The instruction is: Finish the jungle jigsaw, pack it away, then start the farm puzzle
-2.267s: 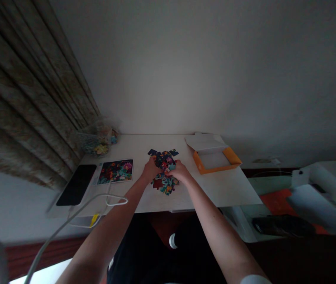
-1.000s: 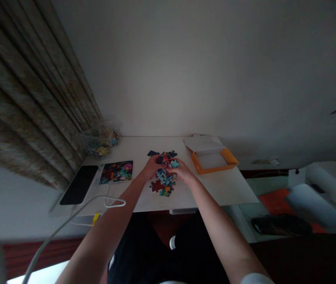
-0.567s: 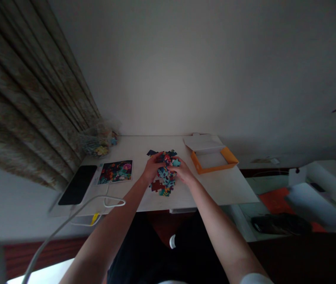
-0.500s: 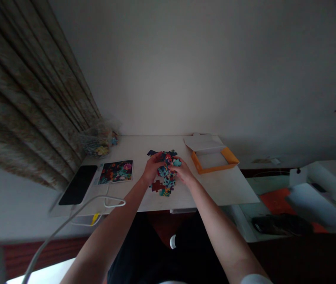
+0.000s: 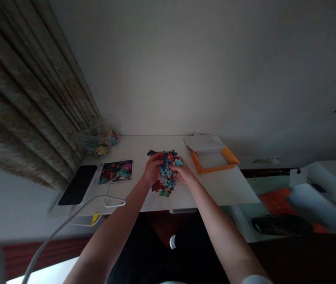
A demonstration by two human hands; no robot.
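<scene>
A pile of colourful puzzle pieces lies on the white table, in front of me. My left hand curls around pieces at the left side of the pile. At its right side, my right hand grips puzzle pieces too, with a light teal piece at its fingertips. Dark red pieces lie just below my left hand. To the left, a printed picture card with flowers on a dark ground lies flat.
An open orange box with its white lid raised stands at the right. A black phone and a white cable are on the left, below a clear plastic bag of pieces. Curtain at far left, wall behind.
Both hands have shifted slightly with the pieces between them. The teal piece at my right fingertips has moved a little to the right.
</scene>
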